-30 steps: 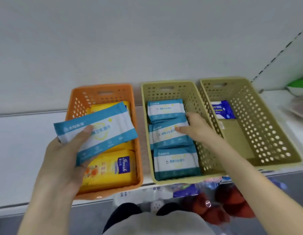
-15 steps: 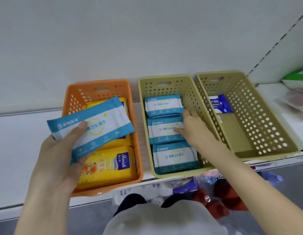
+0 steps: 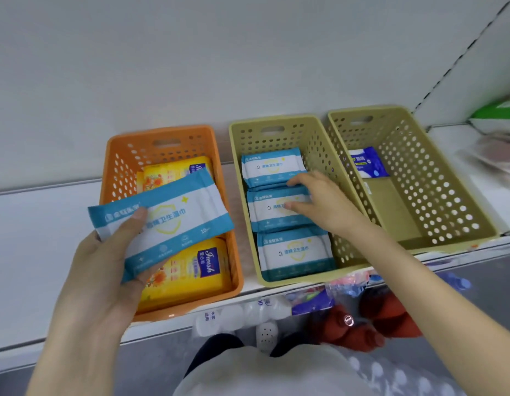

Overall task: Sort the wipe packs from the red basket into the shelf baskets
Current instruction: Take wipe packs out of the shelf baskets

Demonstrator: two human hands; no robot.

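We count 1 orange basket (image 3: 116, 178), 2 beige baskets (image 3: 276, 138) (image 3: 436, 190), 4 blue-and-white wipe packs (image 3: 168, 221) (image 3: 272, 167) (image 3: 274, 215) (image 3: 295, 252), 2 yellow packs (image 3: 188, 272) (image 3: 168, 175), 1 dark blue pack (image 3: 365, 162), 2 hands (image 3: 96, 270) (image 3: 325, 204).

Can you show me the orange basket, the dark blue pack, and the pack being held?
orange basket (image 3: 162, 130): head view, back rim.
dark blue pack (image 3: 368, 162): head view, its front face.
held teal pack (image 3: 173, 221): head view, white middle panel.

The blue-and-white pack (image 3: 173, 221) held at near left reads "卫生湿巾" and "10". The near yellow pack (image 3: 188, 277) has a blue label, "Fresh". In the middle basket (image 3: 276, 121), the near pack (image 3: 295, 252) reads "酒精卫生湿巾", the middle pack (image 3: 269, 217) "酒精".
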